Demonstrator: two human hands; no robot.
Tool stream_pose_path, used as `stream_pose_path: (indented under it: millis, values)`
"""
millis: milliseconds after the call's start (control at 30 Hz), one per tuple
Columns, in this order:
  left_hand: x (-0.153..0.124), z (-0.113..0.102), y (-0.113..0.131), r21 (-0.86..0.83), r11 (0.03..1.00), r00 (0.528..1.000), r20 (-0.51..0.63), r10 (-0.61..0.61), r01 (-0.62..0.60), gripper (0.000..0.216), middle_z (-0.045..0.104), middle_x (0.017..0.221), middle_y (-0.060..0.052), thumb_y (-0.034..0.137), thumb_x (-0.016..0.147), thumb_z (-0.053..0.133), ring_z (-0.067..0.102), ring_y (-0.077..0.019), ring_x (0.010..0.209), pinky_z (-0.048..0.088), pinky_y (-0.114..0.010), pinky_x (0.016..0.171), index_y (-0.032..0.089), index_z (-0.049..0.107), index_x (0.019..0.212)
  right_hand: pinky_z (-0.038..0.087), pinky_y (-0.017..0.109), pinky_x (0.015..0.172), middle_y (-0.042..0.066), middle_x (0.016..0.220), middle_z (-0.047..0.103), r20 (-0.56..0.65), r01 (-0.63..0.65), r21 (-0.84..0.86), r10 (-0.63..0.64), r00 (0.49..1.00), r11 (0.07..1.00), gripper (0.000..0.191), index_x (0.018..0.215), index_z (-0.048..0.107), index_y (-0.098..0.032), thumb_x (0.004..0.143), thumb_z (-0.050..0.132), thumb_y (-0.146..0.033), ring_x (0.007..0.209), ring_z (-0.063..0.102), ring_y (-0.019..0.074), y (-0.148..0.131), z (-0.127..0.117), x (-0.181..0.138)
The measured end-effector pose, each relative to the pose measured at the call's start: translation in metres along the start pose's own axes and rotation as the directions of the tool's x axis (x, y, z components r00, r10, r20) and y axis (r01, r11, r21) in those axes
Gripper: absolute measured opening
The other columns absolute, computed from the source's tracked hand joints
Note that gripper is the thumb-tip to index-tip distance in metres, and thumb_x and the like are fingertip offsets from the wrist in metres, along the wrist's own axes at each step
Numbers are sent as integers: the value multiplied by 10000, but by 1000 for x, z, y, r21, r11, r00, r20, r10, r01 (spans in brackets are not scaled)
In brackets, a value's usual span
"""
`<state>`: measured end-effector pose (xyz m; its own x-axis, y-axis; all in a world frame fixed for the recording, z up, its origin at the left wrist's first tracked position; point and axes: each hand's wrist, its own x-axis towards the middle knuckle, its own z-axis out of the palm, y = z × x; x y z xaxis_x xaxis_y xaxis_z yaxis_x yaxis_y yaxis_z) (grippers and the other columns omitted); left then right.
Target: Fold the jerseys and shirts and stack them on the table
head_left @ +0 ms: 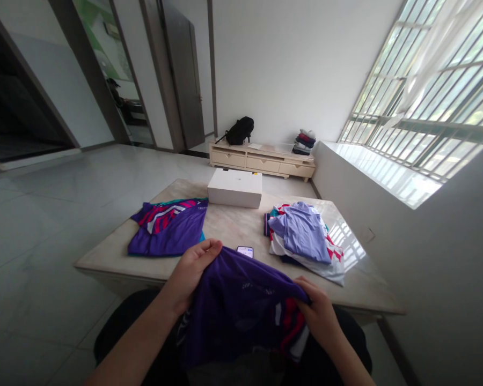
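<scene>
My left fingers [211,250] pinch the top edge of a purple fabric garment with pink-and-white patterning [233,305], hanging over my lap [167,364]; it should handle light and floppy, best held at both ends, as my right fingers [314,292] clamp the other.

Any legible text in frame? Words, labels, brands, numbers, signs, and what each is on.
None can be read; only these marks show:
Held purple garment: pale lettering-like marks, too blurred to read.
Folded purple clothing at left: small pale marks near its upper right corner, too small.
Phone: screen lit, its content too small.
White box: tiny mark on top, too small to tell.
</scene>
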<state>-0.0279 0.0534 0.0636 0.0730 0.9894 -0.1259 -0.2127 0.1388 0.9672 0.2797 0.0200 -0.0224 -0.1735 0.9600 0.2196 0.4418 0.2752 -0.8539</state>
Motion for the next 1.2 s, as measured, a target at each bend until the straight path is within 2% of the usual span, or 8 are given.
stream_pose_path:
  millis: [100,267,400,500,700,867,967,1200]
  values:
    - [15,-9,-11,174,982,996,-40,85,-76,451,715,695,-15,598,855,719,688,-178,598,561,-263,595,155,653,909,558,349,788,50,863,780,64,-228,395,220,973,890,230,919,816,-190,806,771,-386,848,706,271,-3,2,-4]
    - [21,-6,-43,339,918,960,-111,258,-207,358,739,1006,-80,494,857,752,692,-262,992,546,-381,948,168,711,997,579,323,764,47,885,824,244,-456,818,507,827,350,321,963,811,-201,690,891,-348,783,752,233,-20,16,-18]
    - [-19,23,-78,471,758,888,149,435,-451,233,692,1246,-86,386,926,713,595,-280,1246,420,-421,1142,246,734,1111,601,423,813,70,915,821,328,-474,853,480,813,220,324,1045,788,-201,780,765,-387,880,772,307,-34,26,-22]
    - [-47,45,-103,454,740,862,359,358,-497,336,696,1271,-96,340,892,765,645,-277,1188,505,-384,1054,250,697,1208,605,459,824,83,891,808,367,-510,828,462,807,233,343,1028,769,-191,800,723,-442,921,771,338,-40,30,-24]
    - [-53,51,-124,486,756,894,323,311,-439,137,763,984,-56,209,966,588,725,-221,939,555,-295,854,212,713,1022,602,434,878,95,1031,802,273,-447,836,464,843,318,548,1264,675,-208,799,784,-476,984,766,325,-31,29,-35]
    - [-58,42,-123,591,653,875,229,427,-473,156,764,929,-34,215,993,544,745,-201,873,569,-256,796,238,698,1012,495,483,1097,156,1434,641,43,-325,483,348,936,813,1203,1559,406,-209,515,975,-392,1323,601,384,-1,35,-61]
    - [-69,44,-125,634,488,782,341,521,-601,188,768,929,-37,165,972,542,754,-201,847,581,-259,791,248,671,1080,524,461,1072,128,1413,653,-54,-273,22,273,960,962,1048,1553,424,-241,605,871,-275,1289,631,362,7,48,-75]
    - [-80,38,-123,668,151,645,596,478,-729,280,744,896,-63,151,1023,437,719,-213,721,586,-294,694,210,609,1236,600,279,810,34,1221,727,-169,-226,-385,172,970,895,622,1245,679,-297,675,509,-118,1008,757,232,16,40,-79]
